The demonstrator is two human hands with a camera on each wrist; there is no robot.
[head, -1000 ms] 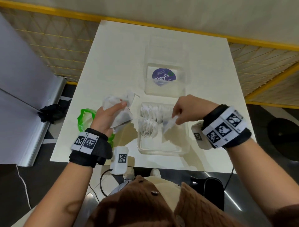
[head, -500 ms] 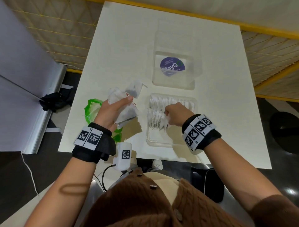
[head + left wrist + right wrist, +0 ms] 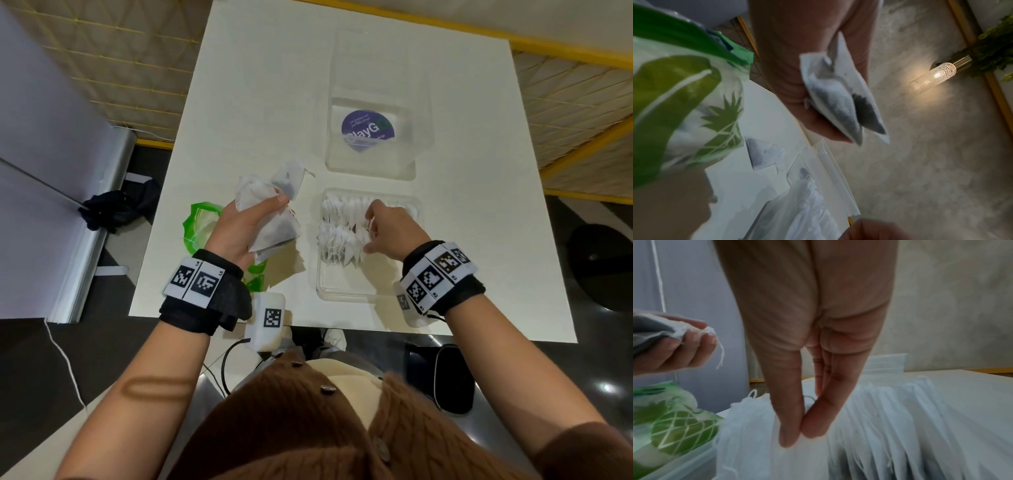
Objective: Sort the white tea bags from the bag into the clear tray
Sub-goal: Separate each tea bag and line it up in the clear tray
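Since half a second ago the right hand (image 3: 390, 229) has stayed low in the clear tray (image 3: 346, 294), settling on the near end of the row of white tea bags (image 3: 342, 240); a second ago it was above the tray's right side with one bag. The left hand (image 3: 239, 228) has scarcely shifted.

The right wrist view shows what the head view hides: thumb and forefinger pressed together, pinching the top of one bag, the row fanned upright behind. The left wrist view shows the left fingers (image 3: 818, 81) clamped on a bunch of tea bags with dark contents, held above the bench (image 3: 260, 102). The green bag (image 3: 198, 226) lies left of the tray, partly under that hand. The clear lid (image 3: 376, 102) sits just beyond the tray.
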